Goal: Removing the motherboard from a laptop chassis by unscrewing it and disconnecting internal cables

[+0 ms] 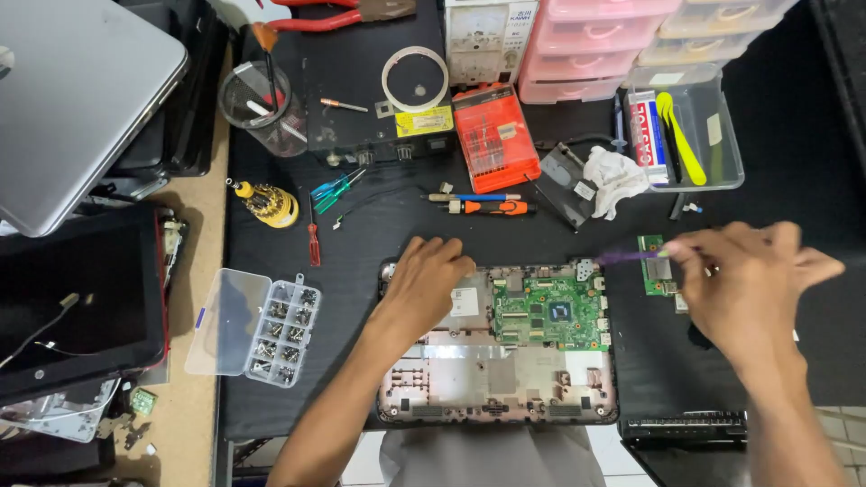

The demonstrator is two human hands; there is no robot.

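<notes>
An opened laptop base (498, 379) lies on the black mat, its green motherboard (541, 311) exposed at the upper right. My left hand (428, 275) rests flat on the base's upper left corner, holding nothing. My right hand (744, 275) is to the right of the base, pinching a thin purple tool (627, 257) whose tip points left toward the base's top right corner. A small green circuit board (654, 266) lies under that tool, beside my right hand.
An orange bit case (494, 135), two screwdrivers (487, 203), a tape roll (415, 78) and a clear tub (695, 126) line the back. A clear screw organiser (257, 325) sits left. A closed silver laptop (72, 99) and a black screen panel (77, 298) lie at far left.
</notes>
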